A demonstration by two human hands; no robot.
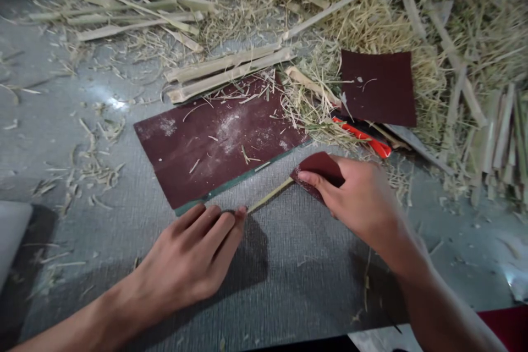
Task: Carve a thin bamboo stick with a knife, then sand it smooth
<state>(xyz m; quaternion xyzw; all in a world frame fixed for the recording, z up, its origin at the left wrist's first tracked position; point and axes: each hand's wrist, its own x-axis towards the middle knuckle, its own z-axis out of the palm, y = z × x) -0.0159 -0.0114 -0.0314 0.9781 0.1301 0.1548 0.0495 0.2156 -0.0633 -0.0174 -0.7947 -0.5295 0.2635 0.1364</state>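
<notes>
A thin bamboo stick (pixel 270 194) runs between my two hands, low over the grey table. My left hand (pixel 198 247) is closed on its near end, knuckles up, with the fingertips partly hidden. Around the other end my right hand (pixel 355 198) pinches a folded piece of dark red sandpaper (pixel 319 168), thumb on top. The stick goes into the fold, so its far tip is hidden. Just beyond my hands lies a large sandpaper sheet (pixel 198 148), dusted with pale powder and shavings.
A square sandpaper piece (pixel 377 88) rests on the shavings at right, above a red-and-black tool (pixel 363 136). Split bamboo strips (pixel 231 69) lie behind the large sheet. Heaped shavings (pixel 264 5) cover the back. More strips (pixel 501 137) lie at far right, and a pale object (pixel 12 236) at left.
</notes>
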